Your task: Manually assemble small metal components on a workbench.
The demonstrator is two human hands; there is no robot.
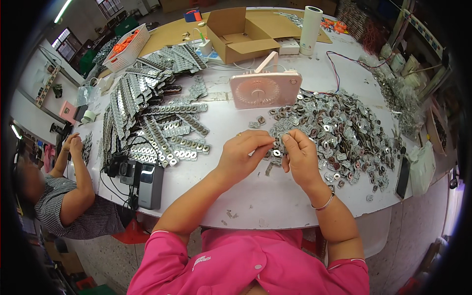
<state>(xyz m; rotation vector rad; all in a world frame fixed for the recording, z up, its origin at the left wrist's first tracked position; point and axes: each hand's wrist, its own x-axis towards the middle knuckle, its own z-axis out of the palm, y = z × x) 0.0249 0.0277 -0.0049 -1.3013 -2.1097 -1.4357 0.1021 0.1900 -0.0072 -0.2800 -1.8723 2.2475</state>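
Observation:
My left hand [244,151] and my right hand [301,156] meet over the near left edge of a heap of small metal parts [344,128]. Each has its thumb and fingers pinched together. A small silvery metal part with a round hole [277,153] shows between the fingertips, close to my right thumb. What the left fingertips pinch is too small to make out. On the left, strips of joined metal parts [129,105] lie in a large overlapping pile, with a few more strips [184,147] near my left hand.
A pink fan [265,89] stands beyond my hands, before an open cardboard box [246,39]. A grey device [150,184] with black cables sits at the table's near left. A phone [403,177] lies at the right edge. Another person [73,201] sits at the left.

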